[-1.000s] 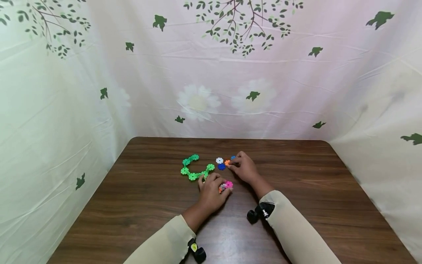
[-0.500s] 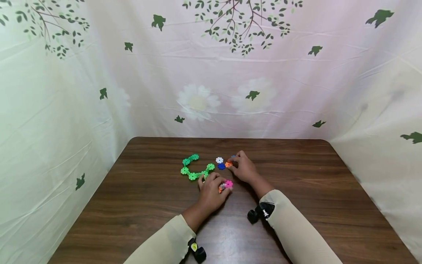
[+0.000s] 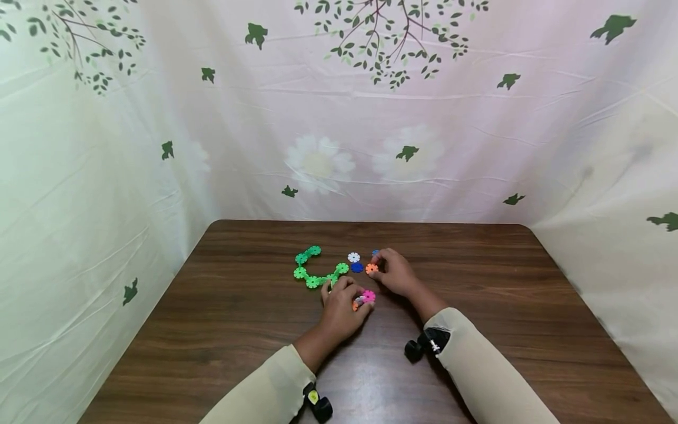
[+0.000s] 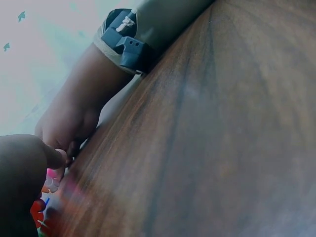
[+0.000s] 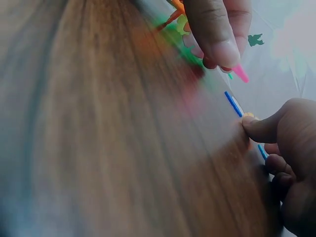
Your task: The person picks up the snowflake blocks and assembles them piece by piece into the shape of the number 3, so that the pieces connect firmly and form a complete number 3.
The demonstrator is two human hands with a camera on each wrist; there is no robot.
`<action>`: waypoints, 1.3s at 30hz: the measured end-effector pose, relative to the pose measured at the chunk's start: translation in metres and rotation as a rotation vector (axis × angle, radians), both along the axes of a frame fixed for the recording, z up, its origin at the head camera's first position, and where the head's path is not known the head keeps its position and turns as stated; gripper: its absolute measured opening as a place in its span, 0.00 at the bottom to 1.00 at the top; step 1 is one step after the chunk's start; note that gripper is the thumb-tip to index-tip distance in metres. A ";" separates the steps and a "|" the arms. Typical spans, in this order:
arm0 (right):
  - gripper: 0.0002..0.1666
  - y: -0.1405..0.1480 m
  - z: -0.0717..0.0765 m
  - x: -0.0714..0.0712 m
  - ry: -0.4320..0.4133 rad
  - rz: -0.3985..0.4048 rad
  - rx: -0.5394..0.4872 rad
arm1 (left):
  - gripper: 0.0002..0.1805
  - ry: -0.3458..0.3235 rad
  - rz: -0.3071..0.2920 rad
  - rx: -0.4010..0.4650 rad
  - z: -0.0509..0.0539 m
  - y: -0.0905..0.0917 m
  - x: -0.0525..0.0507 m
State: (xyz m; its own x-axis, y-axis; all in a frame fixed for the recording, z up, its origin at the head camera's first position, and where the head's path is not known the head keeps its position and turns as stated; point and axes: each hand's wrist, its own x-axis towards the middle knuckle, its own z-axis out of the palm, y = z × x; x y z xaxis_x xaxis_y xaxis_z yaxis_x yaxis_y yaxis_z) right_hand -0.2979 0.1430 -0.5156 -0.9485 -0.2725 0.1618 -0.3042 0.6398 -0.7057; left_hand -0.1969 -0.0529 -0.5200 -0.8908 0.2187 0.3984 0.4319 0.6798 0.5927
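Orange disc (image 3: 372, 269) slid nearer, pinched by right fingers (image 3: 379, 275); left fingers (image 3: 352, 290) pinch pink disc (image 3: 368, 296).

Table (image 3: 503, 282): dark brown wood-grain top, far corners rounded, spanning the lower half of the frame; pale sheen (image 3: 349, 365) at lower centre. 
Cloth wall (image 3: 339, 112): whitish, pinkish at centre, creased, behind the table's far edge. 
Side cloths: left (image 3: 79, 206), greenish white; right (image 3: 593, 159), cream to grey. 
Printed decoration: leafy branches (image 3: 394, 41), upper left and upper centre; dark green bird silhouettes (image 3: 256, 35), scattered; two pale daisies (image 3: 318, 165), centre, the right one fainter.
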 end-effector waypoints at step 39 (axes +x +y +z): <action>0.05 0.019 0.003 0.019 -0.201 0.243 -0.208 | 0.13 0.001 -0.008 0.008 -0.001 0.000 0.000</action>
